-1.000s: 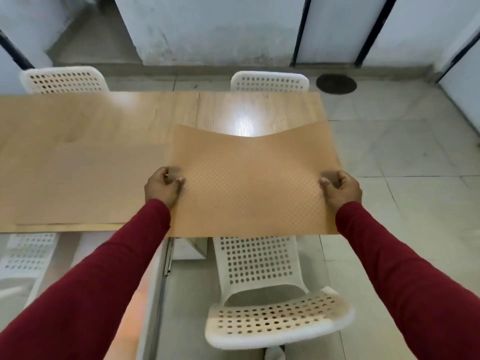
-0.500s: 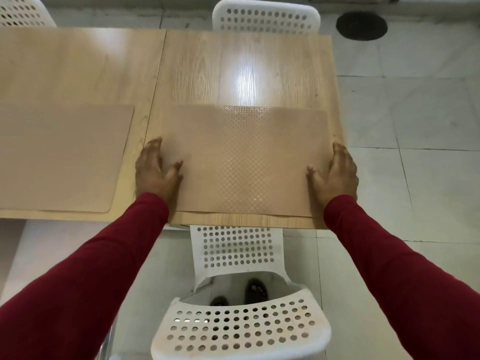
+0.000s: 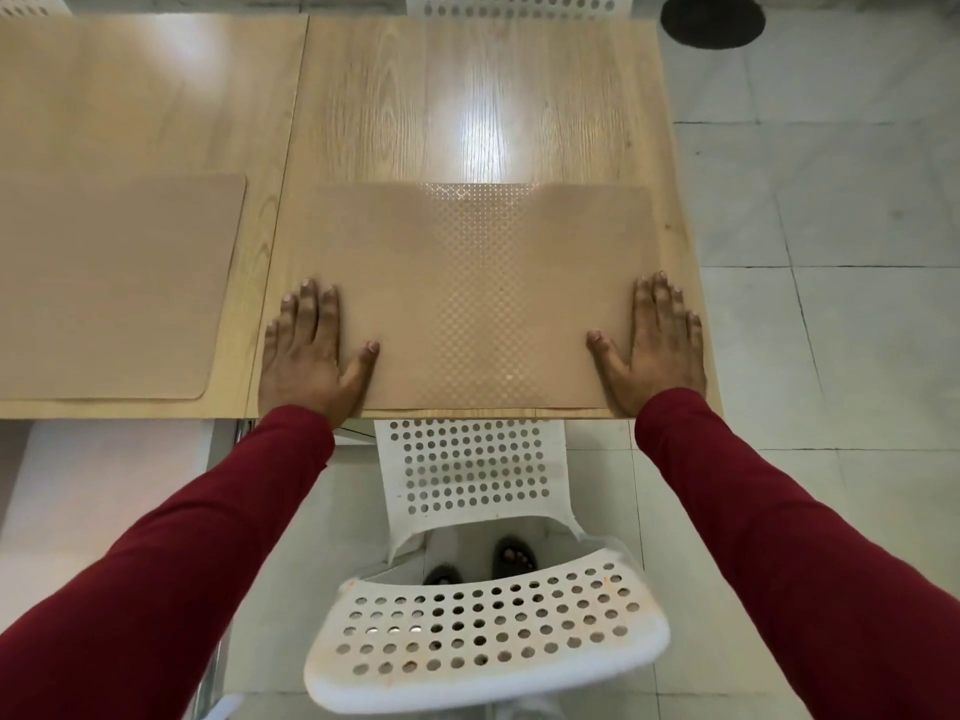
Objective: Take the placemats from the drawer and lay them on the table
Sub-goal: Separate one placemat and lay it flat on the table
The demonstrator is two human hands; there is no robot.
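A long light wood-grain counter is filling the upper part of the view, made of two tops meeting at a thin seam left of centre, and a bright patch of light is glaring off its right-hand top. Pale grey floor tiles are showing to the right of it and below it. A tan rectangular placemat with a fine dotted texture is lying flat on the right-hand top, its near edge running just inside the counter's near edge. A second plain tan placemat with rounded corners is lying flat on the left-hand top, cut off by the left border and well apart from the first. A white perforated plastic chair is standing just below the counter's near edge, under the dotted mat, and another white perforated chair is peeking in at the far side. A dark round spot is sitting on the floor at the top right.

Two dark red sleeves are reaching in from the bottom corners. The left hand is pressing palm-down on the dotted mat's near left corner, its grip wide, fingers straight and thumb spread. The right hand is pressing flat on the near right corner the same way, grip wide, holding nothing. Toes are showing beneath the chair.
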